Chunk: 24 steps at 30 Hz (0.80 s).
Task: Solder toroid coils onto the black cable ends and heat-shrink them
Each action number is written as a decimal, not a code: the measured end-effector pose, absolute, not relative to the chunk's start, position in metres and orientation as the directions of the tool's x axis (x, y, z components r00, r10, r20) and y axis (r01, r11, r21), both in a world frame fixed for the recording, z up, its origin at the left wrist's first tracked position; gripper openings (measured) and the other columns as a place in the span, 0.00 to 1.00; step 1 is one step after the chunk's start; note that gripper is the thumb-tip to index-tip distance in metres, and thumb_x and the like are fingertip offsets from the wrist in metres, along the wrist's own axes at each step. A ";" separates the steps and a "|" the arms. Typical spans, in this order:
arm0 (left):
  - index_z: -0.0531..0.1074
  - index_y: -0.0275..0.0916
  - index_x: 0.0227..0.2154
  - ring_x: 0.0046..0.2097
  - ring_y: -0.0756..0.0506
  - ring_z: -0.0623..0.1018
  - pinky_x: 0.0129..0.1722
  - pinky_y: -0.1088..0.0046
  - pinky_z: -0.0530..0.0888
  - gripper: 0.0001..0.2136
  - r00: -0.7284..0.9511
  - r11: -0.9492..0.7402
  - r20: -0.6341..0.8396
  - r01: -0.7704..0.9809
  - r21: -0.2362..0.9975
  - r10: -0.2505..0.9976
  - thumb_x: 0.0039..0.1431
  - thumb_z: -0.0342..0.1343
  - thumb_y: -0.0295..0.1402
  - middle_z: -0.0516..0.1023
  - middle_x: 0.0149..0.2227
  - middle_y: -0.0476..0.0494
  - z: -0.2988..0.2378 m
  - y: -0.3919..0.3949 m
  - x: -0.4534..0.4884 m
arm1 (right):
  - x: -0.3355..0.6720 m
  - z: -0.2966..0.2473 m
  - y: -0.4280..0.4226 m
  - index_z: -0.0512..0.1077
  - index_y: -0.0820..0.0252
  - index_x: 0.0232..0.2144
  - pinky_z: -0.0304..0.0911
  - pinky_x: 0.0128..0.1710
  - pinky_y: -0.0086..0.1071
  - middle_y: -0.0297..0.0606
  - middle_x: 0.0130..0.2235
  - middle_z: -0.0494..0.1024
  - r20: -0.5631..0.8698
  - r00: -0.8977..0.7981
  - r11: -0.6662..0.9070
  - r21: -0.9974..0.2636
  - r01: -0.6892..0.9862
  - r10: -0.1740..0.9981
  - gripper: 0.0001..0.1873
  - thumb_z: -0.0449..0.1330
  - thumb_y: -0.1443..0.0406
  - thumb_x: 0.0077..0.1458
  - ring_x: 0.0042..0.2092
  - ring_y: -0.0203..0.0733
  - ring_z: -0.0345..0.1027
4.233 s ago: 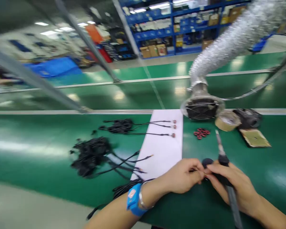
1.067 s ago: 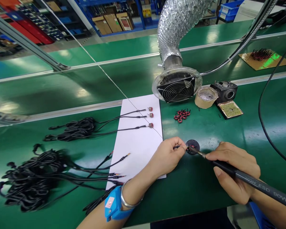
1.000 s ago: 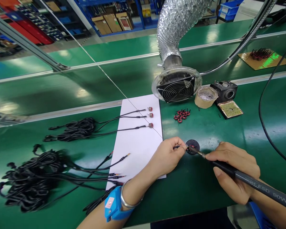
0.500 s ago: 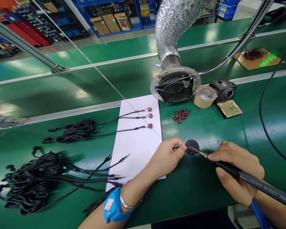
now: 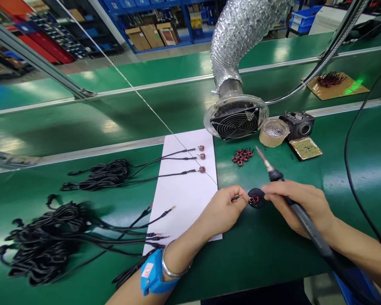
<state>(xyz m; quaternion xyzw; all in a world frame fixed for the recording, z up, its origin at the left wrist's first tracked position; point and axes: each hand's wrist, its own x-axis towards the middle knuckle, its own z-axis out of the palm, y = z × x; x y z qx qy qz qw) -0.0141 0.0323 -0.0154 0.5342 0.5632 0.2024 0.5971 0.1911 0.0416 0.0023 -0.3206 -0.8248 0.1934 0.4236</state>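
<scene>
My left hand (image 5: pixel 226 208) pinches the end of a thin black cable, mostly hidden by my fingers, its wire tip at the left edge of a round black disc (image 5: pixel 257 204). On that disc sits a small red-and-black wound part (image 5: pixel 255 198). In my right hand (image 5: pixel 300 203) is a soldering iron (image 5: pixel 276 174), its tip raised and pointing up and left, clear of the disc. My fingertips are close to the disc's right edge. Beyond it lies a cluster of red-and-black wound parts (image 5: pixel 242 156). A blue wrist strap (image 5: pixel 155 272) is on my left wrist.
Black cables (image 5: pixel 47 241) lie coiled at left, several ends reaching over a white paper sheet (image 5: pixel 190 190). A fume extractor (image 5: pixel 236 118) hangs behind. At right are a tape roll (image 5: pixel 274 132), a black stand (image 5: pixel 300 125) and a soldering sponge (image 5: pixel 305 148).
My right hand has lifted the soldering iron's tip off the disc and turned it up. The left hand keeps its pinch beside the disc. The view has shifted slightly.
</scene>
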 end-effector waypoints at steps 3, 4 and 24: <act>0.68 0.39 0.29 0.27 0.51 0.62 0.27 0.76 0.59 0.10 0.312 0.320 -0.433 0.352 0.880 0.846 0.60 0.50 0.38 0.65 0.24 0.54 -0.015 0.033 -0.015 | 0.184 -0.002 0.050 0.71 0.57 0.41 0.66 0.30 0.27 0.33 0.32 0.77 0.520 -0.549 0.747 -0.555 0.366 0.654 0.11 0.54 0.74 0.60 0.30 0.34 0.70; 0.68 0.38 0.29 0.27 0.51 0.62 0.28 0.75 0.60 0.10 0.321 0.309 -0.423 0.348 0.885 0.847 0.61 0.50 0.38 0.65 0.25 0.54 -0.015 0.033 -0.015 | 0.182 -0.005 0.052 0.70 0.57 0.41 0.66 0.31 0.27 0.33 0.31 0.76 0.494 -0.577 0.746 -0.555 0.368 0.651 0.11 0.54 0.74 0.60 0.30 0.34 0.69; 0.64 0.40 0.31 0.27 0.51 0.63 0.28 0.75 0.61 0.10 0.349 0.261 -0.397 0.377 0.889 0.849 0.66 0.46 0.39 0.64 0.26 0.54 -0.014 0.026 -0.017 | 0.171 -0.018 0.041 0.64 0.57 0.51 0.70 0.39 0.25 0.34 0.37 0.76 0.386 -0.546 0.638 -0.655 0.406 0.744 0.21 0.53 0.74 0.55 0.36 0.33 0.74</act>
